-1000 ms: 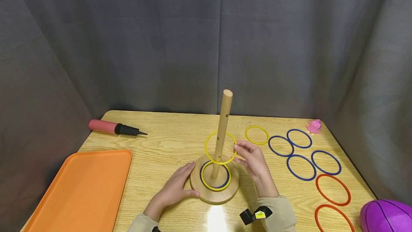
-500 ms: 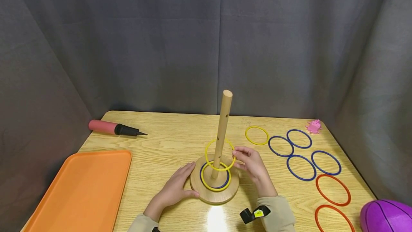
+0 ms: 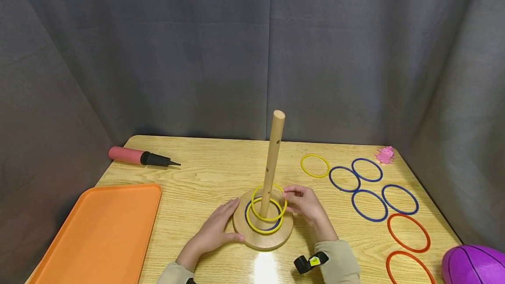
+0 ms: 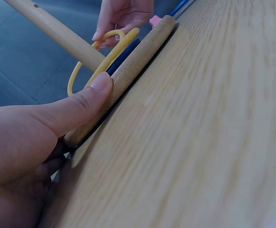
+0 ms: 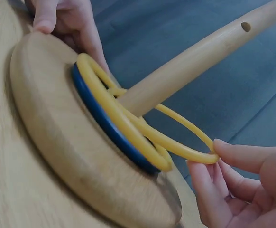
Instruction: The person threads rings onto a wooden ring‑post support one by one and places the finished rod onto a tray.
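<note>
A wooden peg (image 3: 273, 148) stands upright on a round wooden base (image 3: 265, 242) in the middle of the table. My right hand (image 3: 305, 207) pinches a yellow ring (image 5: 185, 151) between thumb and fingertips. That ring encircles the peg near its foot, tilted, with its far side low. Under it, a second yellow ring (image 5: 114, 111) lies on a blue ring (image 5: 105, 127), both around the peg on the base. My left hand (image 3: 215, 227) rests against the left edge of the base, fingers extended along the rim and thumb (image 4: 88, 97) at its front.
Another yellow ring (image 3: 315, 175), several blue rings (image 3: 369, 219) and two red rings (image 3: 408, 249) lie to the right. A pink toy (image 3: 385, 155) and a purple ball (image 3: 473, 264) are near the right edge. Leftward are an orange tray (image 3: 104, 227) and a hand pump (image 3: 128, 154).
My right hand has lowered the held yellow ring down along the peg, from above the base to close over the lower rings. My left hand has stayed in place.
</note>
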`<state>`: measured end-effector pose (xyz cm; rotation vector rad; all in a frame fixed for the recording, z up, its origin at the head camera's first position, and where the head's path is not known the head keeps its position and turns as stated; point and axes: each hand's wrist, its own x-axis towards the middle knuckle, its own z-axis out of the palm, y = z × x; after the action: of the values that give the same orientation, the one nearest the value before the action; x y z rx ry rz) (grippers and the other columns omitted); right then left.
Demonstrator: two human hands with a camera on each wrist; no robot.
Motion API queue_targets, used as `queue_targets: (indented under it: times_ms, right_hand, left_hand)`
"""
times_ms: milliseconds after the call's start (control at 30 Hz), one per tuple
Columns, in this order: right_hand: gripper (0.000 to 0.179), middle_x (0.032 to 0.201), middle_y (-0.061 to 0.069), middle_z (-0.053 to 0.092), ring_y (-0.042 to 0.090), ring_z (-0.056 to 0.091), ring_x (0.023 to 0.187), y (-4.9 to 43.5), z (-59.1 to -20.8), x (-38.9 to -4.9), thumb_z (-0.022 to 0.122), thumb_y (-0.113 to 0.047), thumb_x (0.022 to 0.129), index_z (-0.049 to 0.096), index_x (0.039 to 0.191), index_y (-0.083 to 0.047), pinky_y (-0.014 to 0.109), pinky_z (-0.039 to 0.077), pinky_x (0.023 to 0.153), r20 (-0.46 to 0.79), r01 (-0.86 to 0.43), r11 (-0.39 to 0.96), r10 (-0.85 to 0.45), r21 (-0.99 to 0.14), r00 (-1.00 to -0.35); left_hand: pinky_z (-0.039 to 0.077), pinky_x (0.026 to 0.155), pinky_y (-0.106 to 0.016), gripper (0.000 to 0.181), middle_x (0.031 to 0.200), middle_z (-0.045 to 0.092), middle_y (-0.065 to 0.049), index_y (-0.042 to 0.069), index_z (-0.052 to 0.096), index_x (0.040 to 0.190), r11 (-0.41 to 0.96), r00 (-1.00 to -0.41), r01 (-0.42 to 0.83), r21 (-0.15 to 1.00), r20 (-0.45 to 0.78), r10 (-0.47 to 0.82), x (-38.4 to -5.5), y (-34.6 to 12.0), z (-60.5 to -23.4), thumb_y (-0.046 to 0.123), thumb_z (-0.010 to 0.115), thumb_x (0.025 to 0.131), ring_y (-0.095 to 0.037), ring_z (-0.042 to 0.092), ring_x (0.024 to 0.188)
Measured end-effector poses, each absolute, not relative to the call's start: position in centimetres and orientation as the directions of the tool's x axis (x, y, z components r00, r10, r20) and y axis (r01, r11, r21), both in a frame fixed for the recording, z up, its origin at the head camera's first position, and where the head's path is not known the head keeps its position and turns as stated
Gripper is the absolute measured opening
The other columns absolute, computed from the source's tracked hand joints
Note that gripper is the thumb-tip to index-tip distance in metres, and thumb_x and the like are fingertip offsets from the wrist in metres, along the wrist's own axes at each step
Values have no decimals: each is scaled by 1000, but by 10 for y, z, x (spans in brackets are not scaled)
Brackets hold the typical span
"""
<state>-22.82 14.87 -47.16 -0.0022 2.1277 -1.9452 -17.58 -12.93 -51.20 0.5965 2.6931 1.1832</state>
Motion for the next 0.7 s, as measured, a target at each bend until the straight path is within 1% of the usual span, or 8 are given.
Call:
queue_targets:
  times_ms: [133, 300, 567, 700]
  right_hand:
    - [27, 85, 1, 62, 6, 60, 74, 149, -475, -230, 59, -3, 93, 57, 113, 16, 20, 57, 61, -193, 164, 169, -177, -972, -965]
    - [24, 88, 6, 65, 9, 61, 76, 149, -477, -230, 60, -3, 94, 60, 112, 13, 25, 59, 64, -194, 148, 244, -181, -959, -964]
    - [24, 88, 7, 63, 10, 59, 77, 149, -477, -229, 58, -7, 95, 62, 111, 12, 25, 59, 66, -200, 144, 299, -166, -943, -966]
    - [24, 90, 8, 65, 10, 61, 77, 151, -476, -229, 58, -7, 95, 62, 109, 11, 26, 59, 66, -212, 155, 313, -157, -937, -965]
  left_hand:
    - [19, 119, -61, 103, 159, 27, -16, 6, 26, 153, 618, -912, 302, 726, 31, 409, -176, -129, -512, 48, 77, 74, -40, 22, 147]
    - [19, 118, -62, 103, 159, 27, -16, 6, 26, 153, 616, -912, 307, 725, 37, 409, -175, -129, -513, 48, 76, 73, -40, 22, 147]
    - [20, 118, -62, 104, 159, 28, -15, 7, 27, 153, 615, -910, 310, 725, 40, 412, -176, -129, -513, 50, 77, 73, -40, 22, 147]
    - [20, 118, -62, 104, 159, 28, -15, 7, 27, 153, 617, -911, 309, 724, 38, 411, -175, -130, -513, 50, 76, 73, -40, 22, 147]
